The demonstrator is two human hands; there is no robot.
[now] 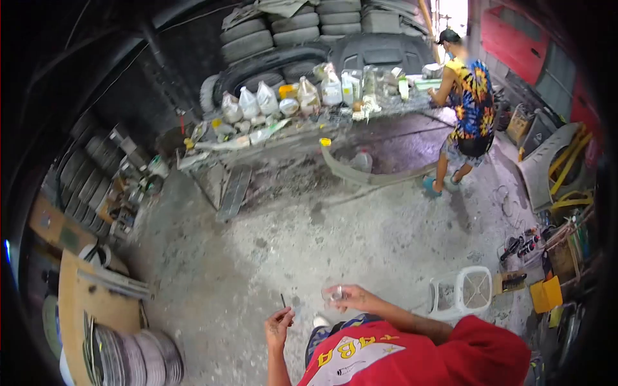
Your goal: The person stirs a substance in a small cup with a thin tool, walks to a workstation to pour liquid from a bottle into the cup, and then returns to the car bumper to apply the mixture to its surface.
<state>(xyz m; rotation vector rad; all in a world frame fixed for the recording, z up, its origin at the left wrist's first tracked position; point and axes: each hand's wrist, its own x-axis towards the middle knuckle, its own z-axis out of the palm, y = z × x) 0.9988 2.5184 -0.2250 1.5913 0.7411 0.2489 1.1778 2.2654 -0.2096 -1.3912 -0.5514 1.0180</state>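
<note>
Low in the view, my left hand point(279, 323) is closed, pinching a thin dark stick-like item point(282, 300) that points up; its exact kind is too small to make out. To its right, my right hand point(353, 298) is curled around a small clear cup point(336, 294) at waist height. The two hands are a short way apart, both above the concrete floor point(302, 251). What the cup holds, if anything, cannot be made out.
A long workbench point(283, 135) carries jugs point(267, 98) and bottles. A co-worker point(473, 103) stands at its right end. A white plastic stool point(475, 289) lies on the right. Stacked tires point(246, 38) are behind, metal wheels point(138, 357) at lower left.
</note>
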